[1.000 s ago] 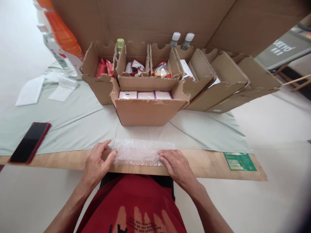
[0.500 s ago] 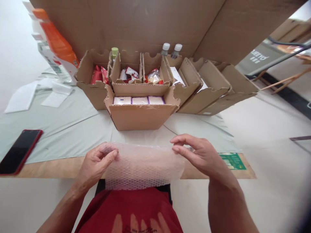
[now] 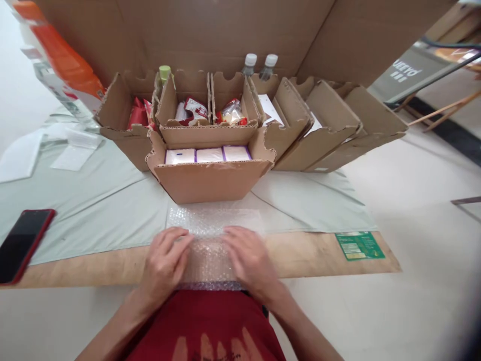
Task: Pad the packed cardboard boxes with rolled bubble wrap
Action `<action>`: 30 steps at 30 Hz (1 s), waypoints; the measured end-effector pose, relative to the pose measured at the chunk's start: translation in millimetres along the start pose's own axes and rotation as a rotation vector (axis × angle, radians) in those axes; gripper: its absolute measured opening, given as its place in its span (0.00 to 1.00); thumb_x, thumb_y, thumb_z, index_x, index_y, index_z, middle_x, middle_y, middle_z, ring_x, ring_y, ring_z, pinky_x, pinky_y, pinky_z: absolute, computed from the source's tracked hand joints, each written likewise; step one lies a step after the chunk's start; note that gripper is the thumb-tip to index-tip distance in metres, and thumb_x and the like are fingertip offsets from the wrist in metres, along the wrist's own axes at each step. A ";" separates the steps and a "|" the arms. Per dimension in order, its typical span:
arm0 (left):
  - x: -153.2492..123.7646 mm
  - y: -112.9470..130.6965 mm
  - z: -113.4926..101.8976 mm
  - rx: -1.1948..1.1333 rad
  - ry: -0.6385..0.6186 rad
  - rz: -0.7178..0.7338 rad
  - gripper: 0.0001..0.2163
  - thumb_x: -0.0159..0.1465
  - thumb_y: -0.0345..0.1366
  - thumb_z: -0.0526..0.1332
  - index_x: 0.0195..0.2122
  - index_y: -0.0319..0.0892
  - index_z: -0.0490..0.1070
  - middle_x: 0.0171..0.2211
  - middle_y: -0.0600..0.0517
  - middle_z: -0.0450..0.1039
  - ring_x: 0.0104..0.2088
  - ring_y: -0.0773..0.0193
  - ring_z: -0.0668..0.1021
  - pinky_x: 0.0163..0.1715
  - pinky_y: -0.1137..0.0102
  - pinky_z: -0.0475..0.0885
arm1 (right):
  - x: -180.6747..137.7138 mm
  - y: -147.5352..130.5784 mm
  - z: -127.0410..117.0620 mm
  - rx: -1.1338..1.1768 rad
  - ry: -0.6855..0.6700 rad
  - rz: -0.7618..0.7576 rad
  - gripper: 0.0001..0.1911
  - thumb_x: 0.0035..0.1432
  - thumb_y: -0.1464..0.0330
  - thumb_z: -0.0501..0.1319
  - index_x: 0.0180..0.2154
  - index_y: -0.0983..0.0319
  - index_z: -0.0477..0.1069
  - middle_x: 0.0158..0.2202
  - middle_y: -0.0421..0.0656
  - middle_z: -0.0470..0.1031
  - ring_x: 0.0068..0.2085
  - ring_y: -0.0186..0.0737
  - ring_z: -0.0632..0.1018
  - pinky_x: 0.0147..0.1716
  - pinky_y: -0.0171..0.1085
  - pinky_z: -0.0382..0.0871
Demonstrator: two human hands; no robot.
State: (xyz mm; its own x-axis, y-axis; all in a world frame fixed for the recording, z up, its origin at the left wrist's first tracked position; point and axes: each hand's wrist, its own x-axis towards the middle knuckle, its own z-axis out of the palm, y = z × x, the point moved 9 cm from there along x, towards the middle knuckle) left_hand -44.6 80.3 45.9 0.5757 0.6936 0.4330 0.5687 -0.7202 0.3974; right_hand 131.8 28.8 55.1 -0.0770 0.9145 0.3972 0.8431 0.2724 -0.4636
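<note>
A clear sheet of bubble wrap [image 3: 210,265] lies across the wooden front edge of the table, its far part on the pale cloth and its near end hanging toward my red shirt. My left hand [image 3: 165,258] is at the sheet's left side, thumb and fingers closed together on the plastic. On the right side, my right hand [image 3: 250,258] lies over the sheet with its fingers stretched toward the middle, slightly blurred. Just beyond the wrap stands a low cardboard box [image 3: 210,183] holding white packs with purple edges [image 3: 209,155].
Behind it stands a row of cardboard bins [image 3: 334,115] with red packets [image 3: 139,114] and wrapped snacks [image 3: 232,113]. A phone [image 3: 22,243] lies at left, below an orange bottle [image 3: 65,60]. A green card [image 3: 359,245] lies on the table edge at right.
The bubble wrap, held up by its left side before, now lies down on the table. My right hand has moved left onto it, and my hands are closer together.
</note>
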 end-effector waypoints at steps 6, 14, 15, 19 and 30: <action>-6.3 -4.1 46.6 0.023 -0.221 0.015 0.18 0.70 0.32 0.56 0.60 0.40 0.69 0.58 0.39 0.73 0.58 0.46 0.73 0.56 0.51 0.73 | -22.4 30.4 50.7 -0.167 -0.239 -0.044 0.24 0.67 0.64 0.60 0.63 0.60 0.68 0.66 0.52 0.68 0.67 0.55 0.66 0.62 0.56 0.65; -6.6 -15.2 45.1 -0.087 -0.255 -0.027 0.16 0.68 0.32 0.57 0.55 0.43 0.74 0.58 0.41 0.73 0.59 0.47 0.72 0.58 0.50 0.72 | -122.0 71.7 -64.2 -0.465 -0.077 0.084 0.27 0.68 0.63 0.58 0.66 0.59 0.62 0.62 0.54 0.73 0.62 0.57 0.73 0.53 0.52 0.69; -5.3 -15.9 45.4 -0.088 -0.254 -0.027 0.16 0.67 0.32 0.58 0.55 0.42 0.74 0.58 0.41 0.73 0.59 0.47 0.72 0.58 0.50 0.72 | -123.3 59.8 -53.1 -0.451 -0.132 0.036 0.27 0.67 0.64 0.58 0.66 0.59 0.63 0.63 0.54 0.71 0.62 0.56 0.73 0.53 0.51 0.70; -1.4 -18.6 44.7 -0.104 -0.307 -0.022 0.16 0.67 0.34 0.58 0.56 0.42 0.74 0.58 0.39 0.73 0.58 0.46 0.73 0.58 0.49 0.72 | -105.8 34.3 -15.6 -0.387 -0.180 -0.040 0.23 0.65 0.74 0.56 0.60 0.59 0.70 0.65 0.56 0.69 0.63 0.55 0.72 0.53 0.52 0.71; -28.3 -25.6 -25.7 -0.321 -0.502 -0.179 0.33 0.64 0.55 0.64 0.68 0.54 0.61 0.62 0.46 0.73 0.60 0.48 0.77 0.56 0.56 0.76 | -66.5 45.2 -55.1 0.180 0.018 0.172 0.10 0.70 0.69 0.57 0.45 0.55 0.77 0.41 0.42 0.84 0.43 0.42 0.83 0.44 0.42 0.78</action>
State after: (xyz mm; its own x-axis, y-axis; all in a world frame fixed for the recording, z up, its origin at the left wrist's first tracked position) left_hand -90.6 78.6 44.2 0.7378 0.6719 -0.0650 0.5221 -0.5070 0.6859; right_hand 204.3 -36.2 51.4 0.0699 0.9470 0.3137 0.7346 0.1639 -0.6584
